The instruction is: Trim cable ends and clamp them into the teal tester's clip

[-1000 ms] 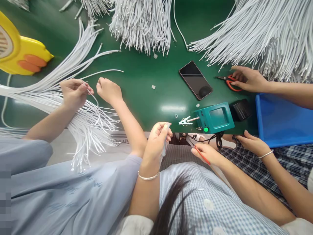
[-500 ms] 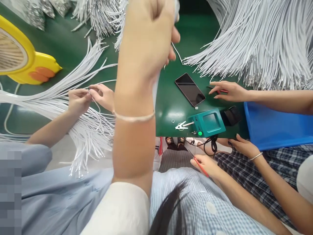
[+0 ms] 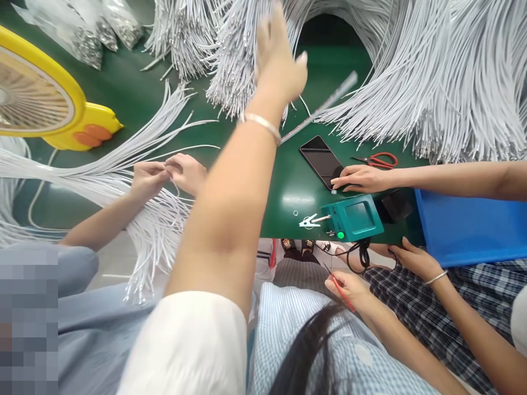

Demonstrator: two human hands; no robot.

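Note:
My left hand [image 3: 280, 61], a bracelet on its wrist, is stretched far out over the green table [image 3: 284, 181], fingers open, against a bundle of white cables [image 3: 239, 66]. A single white cable [image 3: 325, 105], blurred, lies slanted just right of it, apart from the fingers. My right hand [image 3: 343, 288] rests low by my lap, closed on a thin red tool [image 3: 341, 291].
A person on the left works white cables with both hands [image 3: 167, 173]. A person on the right has one hand [image 3: 358, 178] on a black phone [image 3: 319, 156]. Also present: teal device [image 3: 354, 217], red-handled pliers [image 3: 381, 160], blue bin [image 3: 469, 225], yellow fan [image 3: 39, 101].
My left hand rose from my lap, reached out over the table and opened; the cable it held now lies beside it. The right-hand person's hand moved from the pliers to the phone.

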